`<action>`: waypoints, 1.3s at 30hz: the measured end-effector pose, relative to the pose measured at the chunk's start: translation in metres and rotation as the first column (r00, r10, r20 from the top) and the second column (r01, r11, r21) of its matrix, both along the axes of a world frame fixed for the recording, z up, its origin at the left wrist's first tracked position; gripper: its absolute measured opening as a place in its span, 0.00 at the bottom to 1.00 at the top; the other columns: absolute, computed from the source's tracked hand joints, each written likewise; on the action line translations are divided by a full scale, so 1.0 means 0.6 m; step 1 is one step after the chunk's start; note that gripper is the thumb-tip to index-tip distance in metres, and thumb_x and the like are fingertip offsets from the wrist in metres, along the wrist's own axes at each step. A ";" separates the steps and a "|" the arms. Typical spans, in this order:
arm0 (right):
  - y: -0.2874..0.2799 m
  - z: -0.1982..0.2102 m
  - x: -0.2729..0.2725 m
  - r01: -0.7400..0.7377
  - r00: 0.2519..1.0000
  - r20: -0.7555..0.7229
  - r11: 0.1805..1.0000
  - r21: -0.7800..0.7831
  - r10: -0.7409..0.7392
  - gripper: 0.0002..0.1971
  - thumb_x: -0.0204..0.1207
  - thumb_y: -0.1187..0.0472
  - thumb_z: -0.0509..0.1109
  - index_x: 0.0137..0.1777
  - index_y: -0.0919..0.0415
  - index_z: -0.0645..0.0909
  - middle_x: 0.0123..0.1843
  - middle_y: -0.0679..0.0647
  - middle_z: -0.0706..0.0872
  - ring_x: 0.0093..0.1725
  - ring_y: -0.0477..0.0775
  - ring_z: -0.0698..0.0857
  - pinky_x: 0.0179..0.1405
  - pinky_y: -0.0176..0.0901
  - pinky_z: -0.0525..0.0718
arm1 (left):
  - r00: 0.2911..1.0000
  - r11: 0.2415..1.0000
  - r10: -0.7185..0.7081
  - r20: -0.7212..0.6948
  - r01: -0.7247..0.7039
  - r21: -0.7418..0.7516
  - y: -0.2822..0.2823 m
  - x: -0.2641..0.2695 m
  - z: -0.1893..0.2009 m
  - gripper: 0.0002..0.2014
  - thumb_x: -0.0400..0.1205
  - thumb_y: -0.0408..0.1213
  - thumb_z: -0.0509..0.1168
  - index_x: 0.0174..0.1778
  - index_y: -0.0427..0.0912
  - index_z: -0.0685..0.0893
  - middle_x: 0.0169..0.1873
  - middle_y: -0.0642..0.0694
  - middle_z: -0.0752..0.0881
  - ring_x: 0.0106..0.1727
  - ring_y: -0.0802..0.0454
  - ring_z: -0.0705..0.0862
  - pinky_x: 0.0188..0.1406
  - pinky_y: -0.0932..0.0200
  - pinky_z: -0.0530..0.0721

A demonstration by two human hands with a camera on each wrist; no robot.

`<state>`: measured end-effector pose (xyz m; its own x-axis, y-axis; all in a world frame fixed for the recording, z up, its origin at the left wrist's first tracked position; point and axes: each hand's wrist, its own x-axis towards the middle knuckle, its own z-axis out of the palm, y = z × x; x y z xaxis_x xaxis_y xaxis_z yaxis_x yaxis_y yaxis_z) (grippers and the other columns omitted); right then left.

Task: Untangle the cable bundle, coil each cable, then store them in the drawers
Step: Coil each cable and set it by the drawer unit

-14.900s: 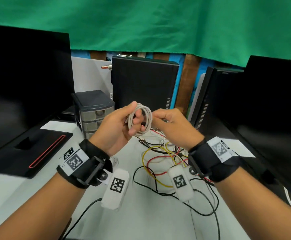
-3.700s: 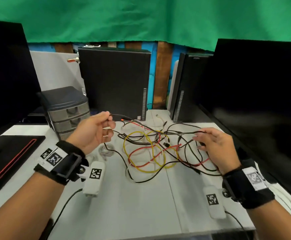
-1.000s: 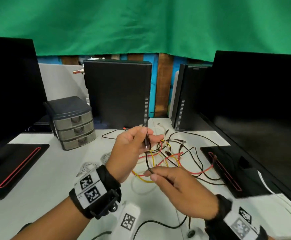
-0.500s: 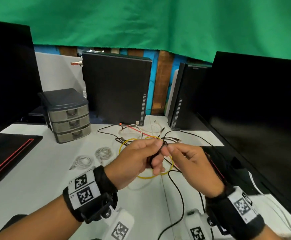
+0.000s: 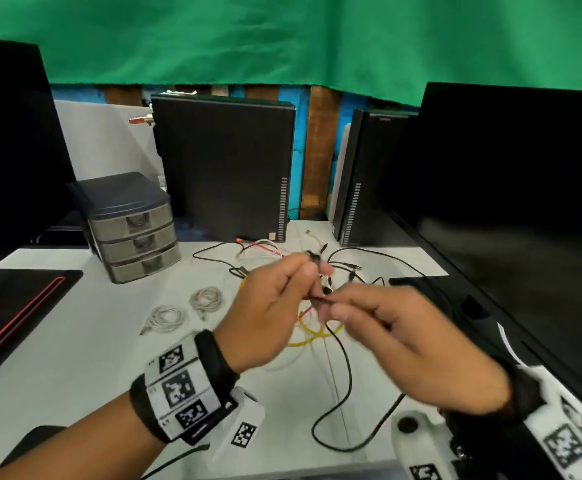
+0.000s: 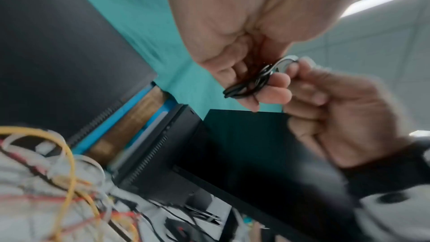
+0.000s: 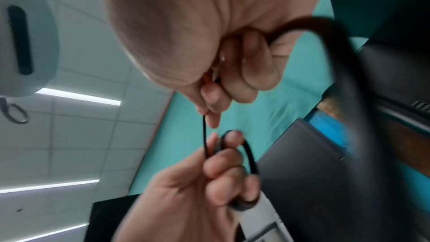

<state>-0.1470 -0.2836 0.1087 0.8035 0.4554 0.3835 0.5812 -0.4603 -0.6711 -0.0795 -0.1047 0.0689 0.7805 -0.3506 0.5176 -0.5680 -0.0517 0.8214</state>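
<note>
Above the desk (image 5: 75, 358), left hand (image 5: 268, 313) grips a small coil of black cable (image 6: 249, 84); right hand (image 5: 410, 344) pinches its loose run. 2 white coils (image 5: 185, 310) lie near the drawers (image 5: 137, 244).

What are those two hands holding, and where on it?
A black cable: the left hand grips its small coiled loops, the right hand pinches the loose strand beside them.

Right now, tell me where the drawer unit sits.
In the head view, the drawer unit stands at the back left of the table, left of the black computer case, behind two coiled white cables.
</note>
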 end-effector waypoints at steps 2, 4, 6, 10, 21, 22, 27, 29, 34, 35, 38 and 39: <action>-0.016 0.009 0.011 0.101 0.981 0.161 0.993 0.054 -0.108 0.11 0.85 0.61 0.64 0.47 0.58 0.87 0.36 0.33 0.85 0.36 0.37 0.82 0.40 0.21 0.73 | 0.989 0.989 -0.140 -0.039 0.141 0.038 -0.006 -0.014 0.002 0.17 0.90 0.41 0.52 0.42 0.50 0.85 0.30 0.48 0.85 0.37 0.57 0.82 0.46 0.59 0.80; -0.021 0.002 0.030 0.189 0.954 0.205 0.969 0.160 -0.220 0.09 0.83 0.61 0.66 0.44 0.56 0.87 0.36 0.34 0.85 0.37 0.38 0.84 0.40 0.22 0.75 | 0.931 0.955 -0.296 -0.213 0.284 -0.087 -0.006 -0.021 0.011 0.17 0.89 0.42 0.52 0.46 0.45 0.86 0.28 0.46 0.81 0.33 0.54 0.81 0.49 0.46 0.83; -0.017 -0.017 0.049 0.192 0.962 0.136 0.943 0.273 -0.235 0.09 0.82 0.60 0.66 0.44 0.52 0.87 0.34 0.38 0.86 0.35 0.41 0.83 0.39 0.25 0.76 | 0.824 0.904 -0.421 -0.380 0.348 -0.248 0.000 -0.021 0.019 0.16 0.86 0.42 0.55 0.50 0.38 0.86 0.29 0.49 0.79 0.29 0.54 0.80 0.51 0.47 0.86; 0.018 -0.070 0.065 0.214 0.972 -0.177 0.900 0.381 -0.156 0.14 0.84 0.52 0.65 0.40 0.48 0.89 0.27 0.47 0.80 0.26 0.42 0.70 0.29 0.32 0.70 | 0.674 0.791 -0.583 -0.454 0.344 -0.506 0.014 -0.010 0.027 0.15 0.84 0.39 0.61 0.53 0.33 0.88 0.31 0.47 0.77 0.31 0.52 0.80 0.50 0.55 0.87; 0.020 -0.088 0.054 0.124 0.989 -0.073 0.990 -0.060 -0.129 0.10 0.88 0.58 0.64 0.51 0.55 0.88 0.31 0.41 0.82 0.33 0.43 0.79 0.37 0.34 0.75 | 0.983 0.978 0.182 0.014 -0.182 0.098 0.040 0.062 -0.020 0.17 0.90 0.39 0.58 0.40 0.47 0.88 0.51 0.55 0.90 0.59 0.58 0.86 0.65 0.52 0.81; 0.011 -0.077 0.056 0.158 0.987 -0.002 0.985 -0.072 -0.158 0.09 0.87 0.58 0.65 0.50 0.54 0.88 0.32 0.42 0.83 0.33 0.43 0.79 0.36 0.33 0.75 | 0.982 0.971 0.150 0.115 -0.168 0.167 0.038 0.057 -0.025 0.15 0.90 0.41 0.57 0.41 0.51 0.86 0.50 0.54 0.90 0.56 0.58 0.87 0.60 0.56 0.82; -0.022 -0.056 0.066 0.272 0.935 0.239 0.962 -0.007 -0.262 0.07 0.83 0.57 0.69 0.45 0.52 0.87 0.31 0.40 0.83 0.30 0.45 0.79 0.32 0.33 0.75 | 0.984 0.944 -0.172 -0.035 0.175 0.280 0.010 0.028 -0.038 0.19 0.89 0.47 0.53 0.43 0.39 0.83 0.28 0.53 0.81 0.32 0.56 0.81 0.43 0.54 0.81; -0.032 -0.061 0.079 0.260 0.940 0.208 0.963 0.069 -0.269 0.08 0.82 0.54 0.69 0.45 0.53 0.88 0.34 0.39 0.86 0.33 0.45 0.83 0.36 0.34 0.78 | 0.876 0.929 -0.343 -0.337 0.369 0.012 0.008 0.016 -0.020 0.19 0.87 0.45 0.54 0.46 0.37 0.85 0.26 0.53 0.78 0.27 0.56 0.77 0.42 0.57 0.84; -0.010 -0.094 0.079 0.193 0.981 -0.035 0.977 0.095 -0.191 0.11 0.88 0.61 0.64 0.54 0.58 0.89 0.30 0.35 0.81 0.30 0.36 0.78 0.34 0.28 0.73 | 0.736 0.798 -0.532 -0.419 0.271 -0.538 0.008 -0.003 0.037 0.17 0.86 0.44 0.60 0.49 0.36 0.90 0.28 0.49 0.76 0.27 0.55 0.78 0.41 0.59 0.85; 0.004 -0.106 0.071 0.176 0.981 -0.089 0.982 0.065 -0.170 0.12 0.88 0.60 0.63 0.58 0.57 0.89 0.30 0.35 0.81 0.30 0.35 0.77 0.33 0.28 0.74 | 0.751 0.777 -0.510 -0.419 0.194 -0.599 0.008 -0.002 0.044 0.17 0.86 0.43 0.59 0.53 0.33 0.87 0.29 0.49 0.77 0.30 0.54 0.80 0.44 0.58 0.87; 0.039 -0.126 0.048 0.062 0.987 -0.143 0.996 -0.057 -0.070 0.15 0.90 0.52 0.59 0.62 0.55 0.86 0.34 0.48 0.84 0.33 0.42 0.79 0.38 0.44 0.82 | 0.829 0.783 -0.338 -0.446 -0.016 -0.622 0.017 0.025 0.034 0.17 0.90 0.40 0.54 0.59 0.33 0.84 0.32 0.48 0.80 0.39 0.51 0.85 0.51 0.56 0.86; 0.045 -0.122 0.042 0.037 0.990 -0.129 0.995 -0.088 -0.049 0.15 0.90 0.51 0.58 0.61 0.55 0.86 0.37 0.53 0.85 0.35 0.47 0.81 0.42 0.50 0.83 | 0.873 0.826 -0.222 -0.434 -0.068 -0.560 0.022 0.035 0.028 0.16 0.91 0.39 0.53 0.57 0.35 0.85 0.33 0.49 0.82 0.41 0.51 0.86 0.54 0.53 0.85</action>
<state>-0.1217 -0.2568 0.0356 0.8638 0.4457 0.2348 0.4691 -0.5418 -0.6974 -0.0584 -0.0917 0.0854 0.9553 -0.1946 0.2225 -0.0955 0.5093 0.8553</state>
